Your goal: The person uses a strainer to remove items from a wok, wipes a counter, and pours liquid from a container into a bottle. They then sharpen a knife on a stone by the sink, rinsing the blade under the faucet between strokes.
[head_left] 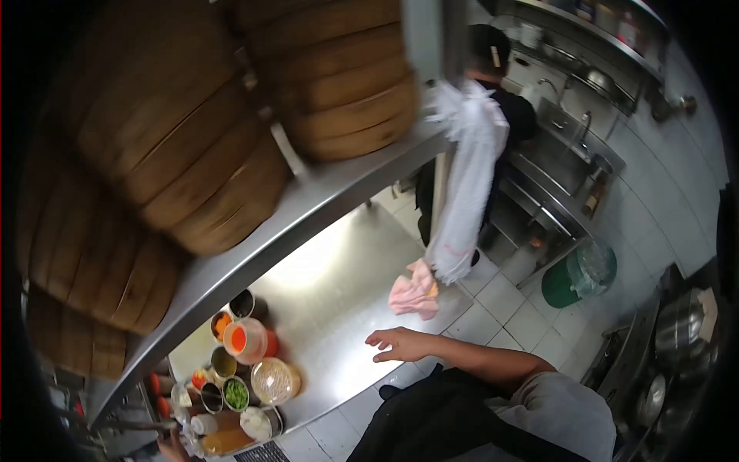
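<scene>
My view bends like a fisheye, with black corners all round the frame. Overhead light glares white off the steel worktop [339,269] at centre. The bamboo steamers [177,138] at upper left are dim and smeared, and the right edge sinks into shadow.

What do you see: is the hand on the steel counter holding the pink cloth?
No, the right hand lies open and flat on the steel counter, apart from the pink cloth.
</scene>
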Demonstrator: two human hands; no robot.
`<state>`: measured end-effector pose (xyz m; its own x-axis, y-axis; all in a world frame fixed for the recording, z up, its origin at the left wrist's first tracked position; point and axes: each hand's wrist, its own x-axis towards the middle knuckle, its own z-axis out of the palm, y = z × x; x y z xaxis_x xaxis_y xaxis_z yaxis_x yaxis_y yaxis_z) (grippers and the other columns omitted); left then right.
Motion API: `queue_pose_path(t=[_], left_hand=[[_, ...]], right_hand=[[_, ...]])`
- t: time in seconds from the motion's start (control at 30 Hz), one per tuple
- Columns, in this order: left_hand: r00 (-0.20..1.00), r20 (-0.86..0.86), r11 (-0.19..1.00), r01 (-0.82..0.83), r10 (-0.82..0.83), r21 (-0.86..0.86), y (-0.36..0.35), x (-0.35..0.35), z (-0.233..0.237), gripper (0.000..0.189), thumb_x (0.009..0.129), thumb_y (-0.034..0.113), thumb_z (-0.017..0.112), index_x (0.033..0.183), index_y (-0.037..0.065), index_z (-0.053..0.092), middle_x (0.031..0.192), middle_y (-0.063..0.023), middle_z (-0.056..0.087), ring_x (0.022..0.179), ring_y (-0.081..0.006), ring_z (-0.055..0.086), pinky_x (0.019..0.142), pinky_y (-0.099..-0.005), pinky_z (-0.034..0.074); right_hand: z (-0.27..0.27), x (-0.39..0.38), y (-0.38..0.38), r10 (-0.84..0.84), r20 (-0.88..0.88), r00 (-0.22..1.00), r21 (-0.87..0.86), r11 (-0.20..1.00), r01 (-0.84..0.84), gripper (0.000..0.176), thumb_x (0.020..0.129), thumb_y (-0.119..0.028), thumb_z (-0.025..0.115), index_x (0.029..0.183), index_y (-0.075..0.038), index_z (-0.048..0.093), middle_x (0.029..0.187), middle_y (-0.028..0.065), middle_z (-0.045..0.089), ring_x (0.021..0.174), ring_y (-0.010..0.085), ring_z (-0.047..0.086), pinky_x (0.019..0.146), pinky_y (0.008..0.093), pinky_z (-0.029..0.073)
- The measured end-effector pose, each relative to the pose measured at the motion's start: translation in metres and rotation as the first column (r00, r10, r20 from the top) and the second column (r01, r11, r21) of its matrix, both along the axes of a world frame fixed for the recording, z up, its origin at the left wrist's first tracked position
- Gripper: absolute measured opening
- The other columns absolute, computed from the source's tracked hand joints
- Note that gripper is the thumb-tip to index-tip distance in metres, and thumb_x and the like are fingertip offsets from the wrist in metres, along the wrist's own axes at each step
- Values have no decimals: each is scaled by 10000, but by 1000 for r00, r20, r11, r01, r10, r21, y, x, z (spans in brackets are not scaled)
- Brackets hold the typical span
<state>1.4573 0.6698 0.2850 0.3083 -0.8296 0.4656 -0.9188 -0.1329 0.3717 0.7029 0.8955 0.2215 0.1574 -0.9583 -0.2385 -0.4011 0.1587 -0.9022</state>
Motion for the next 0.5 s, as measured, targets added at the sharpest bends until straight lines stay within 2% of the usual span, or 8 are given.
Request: queue_pose_path(t=[0.03, 0.07, 0.13, 0.23, 0.3, 0.33, 0.4, 0.5], left_hand=[[988, -153, 992, -19, 38, 125, 13, -38, 31, 505, 886, 197, 679, 1270, -80, 506, 983, -170, 672, 778, -228, 636, 686, -321, 506], [997, 75, 999, -31, 29, 28, 73, -166, 89, 549, 919, 497, 594, 1105, -12, 689, 938, -201, 694, 805, -241, 648, 666, -393, 532], [983, -114, 979, 124, -143, -160, 132, -333, 137, 457, 924, 437, 616, 945, -4, 733, 722, -177, 678, 682, -241, 639, 670, -380, 521], [797, -378, 879, 389, -471, -277, 178, -512, 121, 316, 968, 269, 569, 991, -14, 708, 973, -165, 693, 829, -245, 648, 724, -357, 526], [433, -469, 598, 745, -770, -294, 181, -596, 84, 343, 962, 223, 582, 1260, 58, 620, 1116, -189, 665, 975, -273, 633, 860, -390, 512], [373, -422, 536, 750, -826, -387, 182, -643, 66, 365, 934, 125, 599, 1247, -51, 531, 1022, -135, 638, 872, -200, 613, 738, -297, 488], [218, -462, 411, 832, -860, -372, 210, -722, 66, 274, 944, 54, 563, 1206, -23, 545, 968, -83, 619, 863, -152, 588, 751, -264, 474], [3, -436, 108, 971, -900, -216, 250, -825, 40, 112, 903, 30, 600, 990, -15, 656, 758, -98, 656, 677, -170, 617, 648, -305, 497]], right_hand=[[1, -16, 9, -3, 42, 999, 26, 1000, 2, 590, 888, -367, 675, 1333, -32, 482, 1281, 163, 582, 1129, 277, 608, 928, 380, 501], [1, -33, 20, -7, 85, 996, 51, 999, 3, 586, 888, -357, 674, 1335, -32, 481, 1279, 159, 584, 1127, 271, 609, 926, 375, 502], [-8, -68, 46, -66, 73, 995, 62, 996, 61, 571, 894, -342, 668, 1335, -30, 482, 1274, 152, 587, 1124, 243, 609, 936, 357, 494], [-21, -132, 101, -199, 138, 970, 79, 979, 190, 565, 870, -360, 700, 1290, -26, 523, 1174, 138, 638, 994, 214, 643, 857, 335, 508], [-30, -173, 137, -296, 183, 938, 88, 955, 284, 560, 872, -355, 700, 1283, -17, 525, 1173, 135, 641, 994, 213, 641, 863, 333, 504], [-35, -189, 159, -348, 234, 908, 100, 937, 334, 556, 873, -350, 700, 1276, -9, 526, 1173, 132, 643, 993, 211, 638, 869, 331, 500], [-30, -222, 207, -446, 183, 876, 80, 895, 439, 500, 893, -311, 684, 1266, -14, 533, 1098, 109, 662, 967, 194, 640, 821, 335, 519], [-9, -269, 275, -654, 607, 452, 262, 702, 663, 327, 939, -274, 625, 1167, -45, 578, 879, 56, 654, 840, 148, 638, 697, 299, 533]])
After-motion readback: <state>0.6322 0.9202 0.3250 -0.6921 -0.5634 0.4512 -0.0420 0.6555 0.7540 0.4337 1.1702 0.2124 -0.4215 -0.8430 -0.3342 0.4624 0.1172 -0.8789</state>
